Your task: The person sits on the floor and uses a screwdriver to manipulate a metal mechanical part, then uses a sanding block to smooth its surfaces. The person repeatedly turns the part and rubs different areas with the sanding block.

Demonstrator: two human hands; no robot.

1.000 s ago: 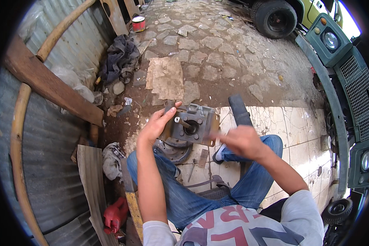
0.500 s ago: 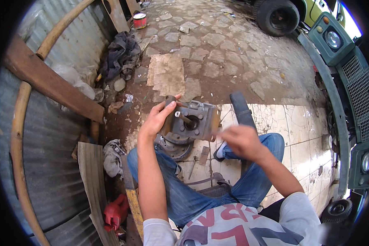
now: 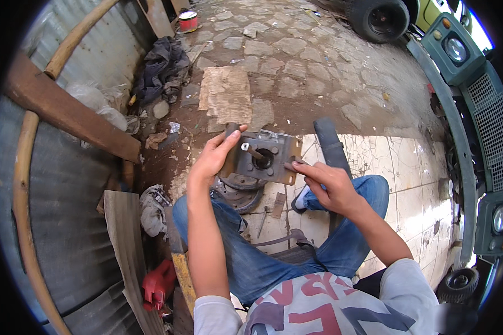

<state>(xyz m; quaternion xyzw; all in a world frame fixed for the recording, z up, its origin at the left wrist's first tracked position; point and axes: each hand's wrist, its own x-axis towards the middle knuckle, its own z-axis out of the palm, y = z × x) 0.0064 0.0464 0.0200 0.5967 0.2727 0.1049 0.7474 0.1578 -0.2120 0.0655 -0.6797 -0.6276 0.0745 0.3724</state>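
Note:
A greasy metal housing sits tilted before me above my knees. Its flat plate has bolt heads, a round opening and a short shaft sticking out. My left hand is closed round the housing's left side, thumb against a dark cylindrical part. My right hand presses its fingertips to the plate's right edge, pinching a small dark piece whose kind I cannot make out. Below the housing lies a round dark metal part, partly hidden by it and my left leg.
A rod-like tool and a small flat brown piece lie on the tiles. A dark tube stands beyond my right foot. Cardboard lies ahead; a corrugated wall is left, a vehicle's front right.
The blurred right hand has come to rest with its fingers on the plate's right edge, and the small dark piece now shows. My left hand keeps its hold; the housing has shifted slightly.

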